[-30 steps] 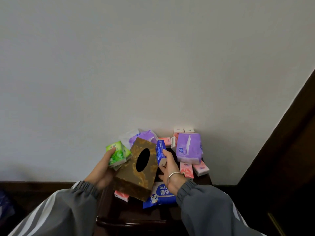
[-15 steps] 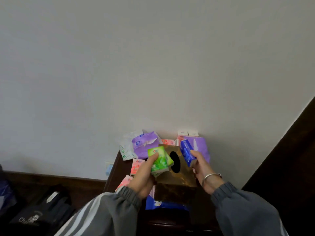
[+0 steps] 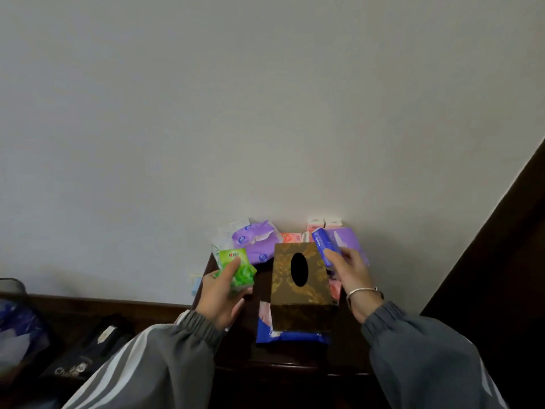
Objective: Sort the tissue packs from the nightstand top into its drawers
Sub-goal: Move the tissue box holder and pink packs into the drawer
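Covering a large blue pack (image 3: pixel 292 338) — edges showing — sits the box (image 3: pixel 300 317).

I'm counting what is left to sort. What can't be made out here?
Head view:
- Drawers: out of sight below the nightstand top, dark, behind the sleeves.
- Big blue pack: mostly under the brown box.
- Pink packs: count unclear, behind the box and right hand.
- Print on green pack: blurred.

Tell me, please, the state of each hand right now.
Left hand: grips the green pack.
Right hand: grips the blue pack.
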